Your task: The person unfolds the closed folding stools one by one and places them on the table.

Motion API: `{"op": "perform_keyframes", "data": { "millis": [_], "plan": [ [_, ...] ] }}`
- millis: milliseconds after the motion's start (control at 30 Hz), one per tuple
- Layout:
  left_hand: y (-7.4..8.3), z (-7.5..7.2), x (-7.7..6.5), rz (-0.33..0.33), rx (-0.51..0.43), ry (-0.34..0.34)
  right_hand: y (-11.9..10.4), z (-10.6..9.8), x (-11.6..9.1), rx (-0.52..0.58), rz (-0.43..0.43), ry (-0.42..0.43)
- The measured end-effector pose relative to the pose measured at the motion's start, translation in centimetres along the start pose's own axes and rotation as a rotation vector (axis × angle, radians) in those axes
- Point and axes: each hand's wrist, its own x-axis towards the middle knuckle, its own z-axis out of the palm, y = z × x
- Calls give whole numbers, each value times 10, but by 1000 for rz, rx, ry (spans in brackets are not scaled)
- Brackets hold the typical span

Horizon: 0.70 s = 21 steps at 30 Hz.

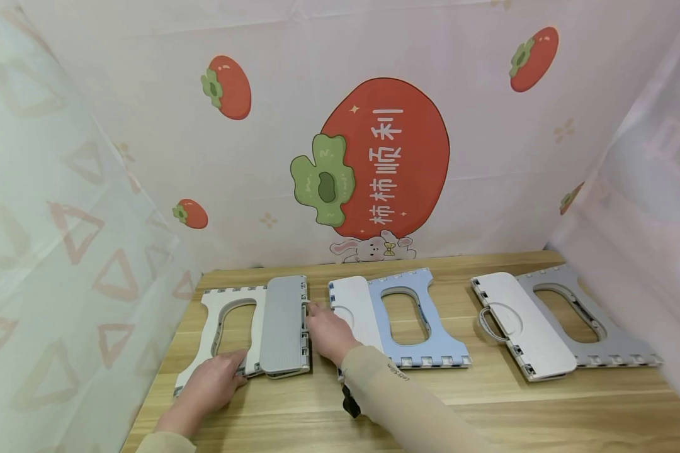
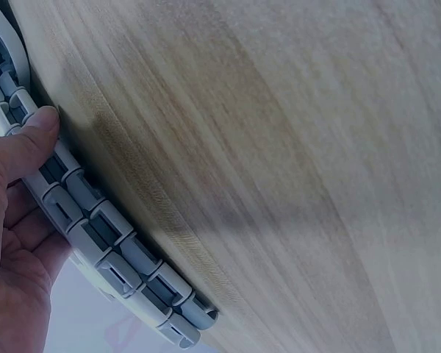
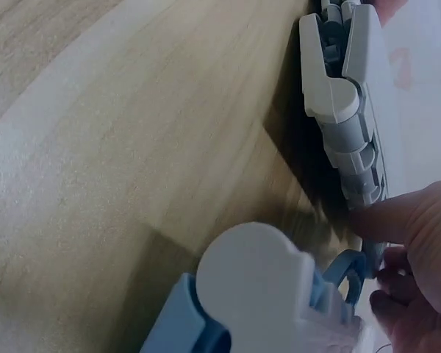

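A folded-flat folding stool with a white leg panel and a grey panel (image 1: 283, 327) lies at the left of the table. My left hand (image 1: 212, 380) grips its near edge, the thumb (image 2: 38, 126) on one side of the hinged edge and the fingers on the other. At the grey panel's right edge, my right hand (image 1: 331, 330) pinches the stool's hinged side between thumb and fingers; the fingertips are partly hidden. Close beside that hand lies a blue and white folding stool (image 1: 447, 343), also flat, partly covered by the right forearm.
A third folding stool (image 1: 535, 327), grey and white with a loop handle, lies flat at the right. All sit on a wood-grain table (image 1: 612, 402). A printed cloth (image 1: 260, 163) stands behind and at both sides. A black object (image 1: 350, 402) shows beneath the right sleeve.
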Motion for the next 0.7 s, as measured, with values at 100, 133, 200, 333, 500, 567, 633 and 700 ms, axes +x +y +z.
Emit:
{"op": "perform_keyframes", "data": {
  "millis": [100, 133, 200, 333, 500, 567, 633, 700],
  "plan": [
    [0, 1, 1, -9, 4, -13, 3, 0, 1, 5, 34, 12],
    [0, 0, 1, -8, 4, -14, 4, -1, 2, 8, 46, 13],
    [1, 1, 1, -9, 5, -14, 5, -1, 4, 23, 63, 12],
    [1, 0, 0, -11, 1, -13, 7, -1, 7, 72, 77, 7],
    [1, 1, 0, -5, -1, -12, 9, -3, 7, 237, 133, 3],
    [1, 1, 0, -2, 3, -9, 11, -4, 7, 357, 185, 7],
    [1, 2, 0, -3, 6, -8, 13, -5, 7, 481, 233, 16],
    [1, 2, 0, 0, 10, -5, 15, -7, 7, 616, 278, 19]
  ]
}}
